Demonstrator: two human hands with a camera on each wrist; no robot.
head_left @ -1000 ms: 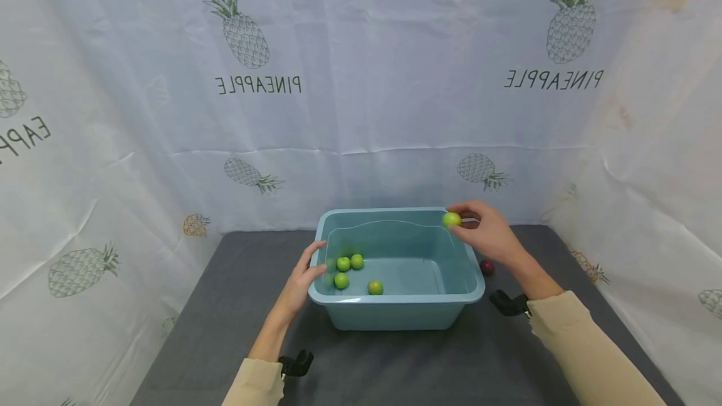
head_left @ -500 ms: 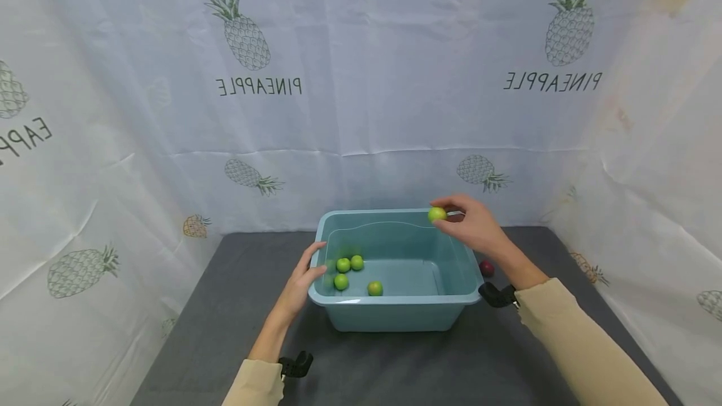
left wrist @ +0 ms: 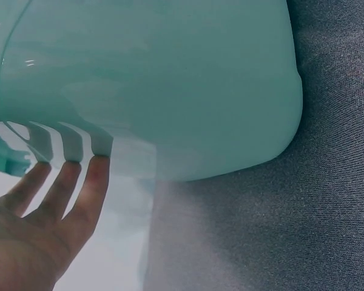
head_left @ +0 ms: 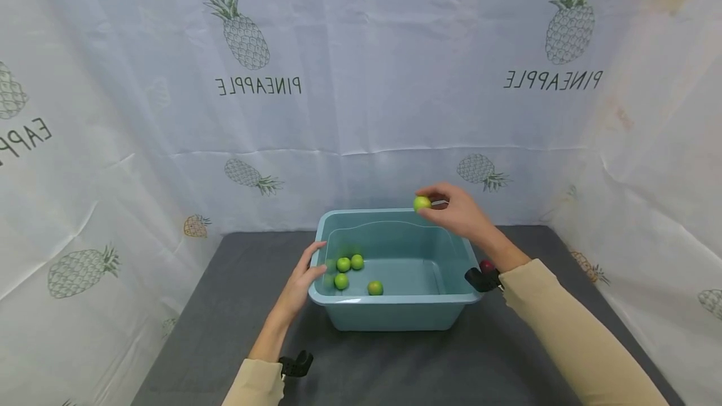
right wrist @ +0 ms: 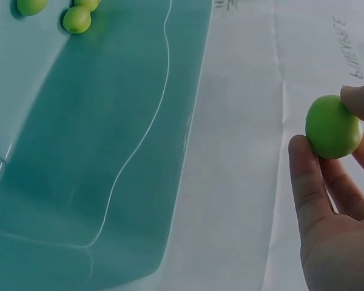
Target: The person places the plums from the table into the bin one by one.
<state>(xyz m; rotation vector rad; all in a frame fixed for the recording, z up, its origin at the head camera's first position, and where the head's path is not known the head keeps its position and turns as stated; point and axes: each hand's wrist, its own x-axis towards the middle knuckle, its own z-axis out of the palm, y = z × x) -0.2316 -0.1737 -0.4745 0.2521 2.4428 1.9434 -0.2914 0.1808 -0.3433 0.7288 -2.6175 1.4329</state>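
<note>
A light teal plastic basin (head_left: 395,299) stands on the dark cloth. My left hand (head_left: 294,284) holds its left rim, thumb and a finger over the edge; in the left wrist view, fingertips (left wrist: 98,167) meet the basin's outer wall. Above the back rim, my right hand (head_left: 459,212) pinches a small round green fruit (right wrist: 332,126) between thumb and fingers. Down in the basin, towards the left, lie several like it, among them a green fruit (head_left: 341,281) near the left wall and a yellowish-green fruit (head_left: 375,287) nearer the front.
A dark red round fruit (head_left: 486,265) lies on the cloth (head_left: 372,371) just right of the basin, partly behind the right wrist's black camera mount (head_left: 482,279). A white curtain (head_left: 372,111) printed with pineapples closes off the back and both sides.
My right hand has carried the green fruit leftward and upward, from over the basin's back right corner to above its back rim. The left hand and the basin have kept their places.
</note>
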